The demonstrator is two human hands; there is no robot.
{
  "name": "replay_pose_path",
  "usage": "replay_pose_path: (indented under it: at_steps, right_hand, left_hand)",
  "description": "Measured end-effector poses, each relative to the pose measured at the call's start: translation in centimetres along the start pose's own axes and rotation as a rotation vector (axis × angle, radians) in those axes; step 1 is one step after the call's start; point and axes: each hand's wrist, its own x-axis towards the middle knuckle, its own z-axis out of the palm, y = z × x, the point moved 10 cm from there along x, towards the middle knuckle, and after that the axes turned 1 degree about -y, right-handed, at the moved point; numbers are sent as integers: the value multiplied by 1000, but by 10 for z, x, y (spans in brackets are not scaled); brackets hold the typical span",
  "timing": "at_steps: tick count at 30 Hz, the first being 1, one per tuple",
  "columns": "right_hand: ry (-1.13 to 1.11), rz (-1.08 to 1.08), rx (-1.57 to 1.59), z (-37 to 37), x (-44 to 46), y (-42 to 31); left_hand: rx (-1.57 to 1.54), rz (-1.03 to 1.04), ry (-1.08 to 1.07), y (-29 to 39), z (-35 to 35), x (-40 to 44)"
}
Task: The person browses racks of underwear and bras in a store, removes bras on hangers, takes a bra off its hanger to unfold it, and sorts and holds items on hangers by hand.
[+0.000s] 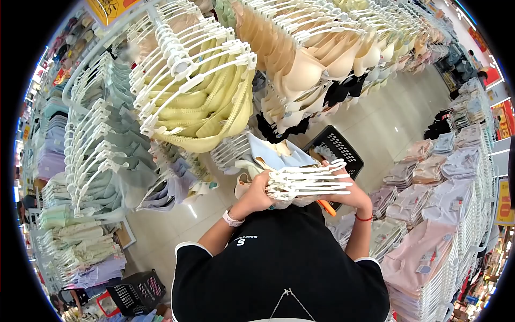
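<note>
A bundle of white plastic hangers is gripped between my two hands in front of my chest. My left hand is closed around the bundle's left end, while my right hand holds its right end, fingers partly hidden behind the hangers. Pale blue and beige bras hang from or lie against the far side of the bundle. An orange strip shows just below the hangers near my right hand; I cannot tell what it belongs to.
Yellow bras hang on a rack ahead, with beige bras beyond. Grey-green garments hang at left. A black basket stands on the floor ahead; another black basket is behind left. Pastel packs line the right rack.
</note>
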Motion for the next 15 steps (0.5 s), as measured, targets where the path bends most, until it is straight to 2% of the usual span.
replay_pose_path:
  at_steps: [1, 3, 4, 5, 7, 10, 13, 15]
  right_hand:
    - [-36, 49, 93, 3, -7, 7]
    - [-58, 231, 591, 3, -18, 22]
    - [-131, 286, 538, 4, -32, 39]
    - [-49, 223, 577, -4, -39, 52]
    - [288, 363, 520, -45, -43, 54]
    - [863, 408, 379, -97, -63, 28]
    - [783, 127, 274, -95, -34, -51]
    - [521, 0, 169, -70, 2, -83]
  left_hand:
    - [52, 49, -21, 4, 1, -2]
    - [59, 33, -29, -1, 1, -7]
    - [75, 43, -30, 2, 1, -9]
    - [92, 55, -29, 6, 2, -10]
    - [218, 134, -62, 24, 7, -8]
    - [324, 197, -77, 39, 15, -7]
    - [386, 243, -103, 40, 24, -6]
    - [443, 231, -172, 37, 31, -7]
